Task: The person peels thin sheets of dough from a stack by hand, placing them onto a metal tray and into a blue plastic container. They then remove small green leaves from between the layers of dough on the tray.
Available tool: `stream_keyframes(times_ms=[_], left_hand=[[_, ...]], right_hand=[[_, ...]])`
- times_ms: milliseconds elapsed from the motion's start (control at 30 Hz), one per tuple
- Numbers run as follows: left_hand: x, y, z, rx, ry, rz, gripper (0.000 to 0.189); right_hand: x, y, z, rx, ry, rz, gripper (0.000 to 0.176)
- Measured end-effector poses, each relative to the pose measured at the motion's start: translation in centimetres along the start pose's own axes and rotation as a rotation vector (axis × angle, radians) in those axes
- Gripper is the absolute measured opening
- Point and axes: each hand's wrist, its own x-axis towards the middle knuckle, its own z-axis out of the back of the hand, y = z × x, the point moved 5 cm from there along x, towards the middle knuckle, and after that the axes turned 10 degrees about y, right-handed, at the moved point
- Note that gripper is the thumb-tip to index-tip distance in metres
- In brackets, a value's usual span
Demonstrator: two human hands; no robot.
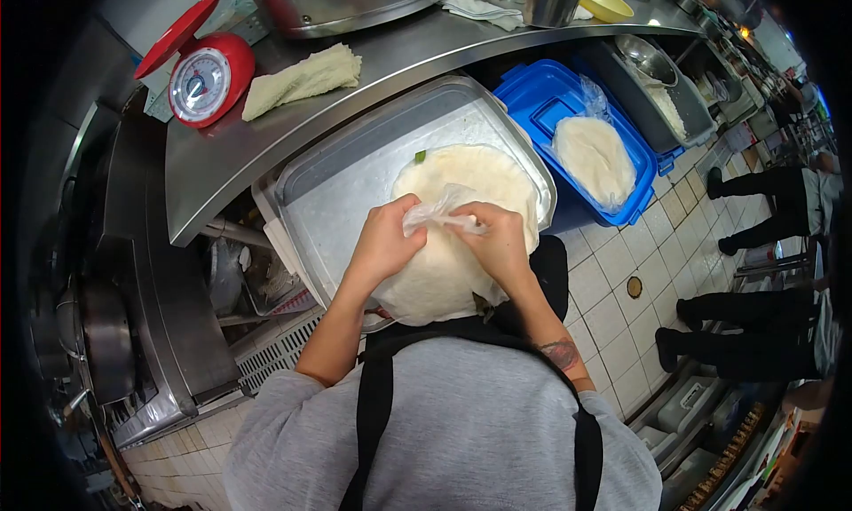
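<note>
Both hands are closed on the gathered, crumpled neck of a clear plastic bag (pixel 441 205). My left hand (pixel 390 236) grips its left side, and my right hand (pixel 493 243) pinches the right side with the thumb bent in. Below and around the hands lies a large pale mass of dough (pixel 430 285), overhanging the tray's near edge toward my apron. Another pale, round dough piece (pixel 475 166) shows just beyond the hands on the metal tray (pixel 333 187). Near its far left edge is a small green scrap (pixel 420 157).
A blue lidded bin (pixel 532 94) at the right carries more bagged dough (pixel 595 160). Behind it stands a grey tub (pixel 652 102) with a metal bowl. A red scale (pixel 213 80) and folded cloth (pixel 306 78) rest on the steel counter (pixel 399 54). Two people stand far right.
</note>
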Motion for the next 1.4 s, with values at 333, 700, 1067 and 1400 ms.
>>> stream_keyframes(times_ms=[333,700,1067,1400], left_hand=[[-0.6,2.3,1.1,-0.427,-0.077,0.048,0.02],[-0.7,-1.5,0.1,-0.028,0.107,-0.074,0.02],[-1.2,-0.3,0.5,-0.171,-0.042,-0.072,0.027],[-2.7,2.9,0.7,-0.033,0.49,-0.048,0.04]], right_hand=[[-1.4,-5.2,4.9,0.297,-0.311,-0.169,0.019],[-1.4,-1.8,-0.1,0.606,0.224,-0.124,0.024],[-1.7,-1.5,4.1,0.049,-0.33,-0.13,0.022],[-1.8,-2.0,4.2,0.525,-0.179,-0.039,0.019]])
